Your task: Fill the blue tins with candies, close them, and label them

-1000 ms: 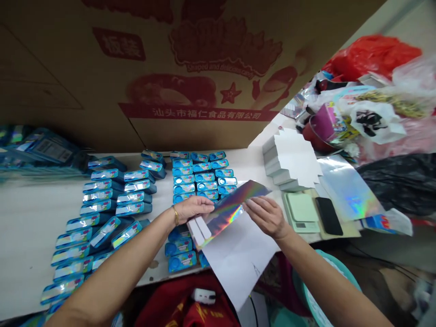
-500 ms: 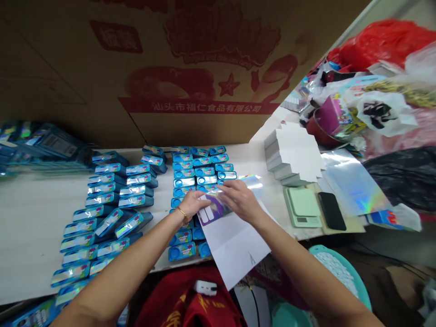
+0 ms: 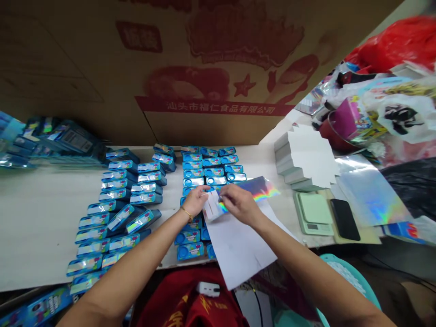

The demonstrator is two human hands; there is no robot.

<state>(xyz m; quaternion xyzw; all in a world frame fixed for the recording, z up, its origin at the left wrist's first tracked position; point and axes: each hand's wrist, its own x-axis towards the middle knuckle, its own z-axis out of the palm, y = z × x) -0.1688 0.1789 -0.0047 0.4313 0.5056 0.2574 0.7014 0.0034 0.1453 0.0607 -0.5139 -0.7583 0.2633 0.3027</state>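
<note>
My left hand (image 3: 195, 201) is closed, thumb and fingers pinching the left edge of a small white piece with thin red lines (image 3: 211, 206), perhaps a label or card. Close beside it, the fingers of my right hand (image 3: 240, 203) are pressed together at the piece's right edge; what they grip is too small to make out. Below both hands lies a large white paper sheet (image 3: 240, 247), overhanging the table's front edge. A shiny rainbow film (image 3: 262, 187) shows behind my right hand. Rows of small blue boxes (image 3: 190, 250) stand partly under my hands and the paper.
A big cardboard carton (image 3: 211, 129) walls off the back. More blue boxes (image 3: 117, 184) stand left. To the right are a stack of white cut cards (image 3: 311, 154), a green scale (image 3: 315, 209), a black phone (image 3: 344, 219), holographic sheets (image 3: 373, 190) and a teal basin (image 3: 371, 293).
The purple-printed, glossy piece between my hands no longer shows; a white face with red lines does. My right fingers have drawn together. The whole view has shifted slightly.
</note>
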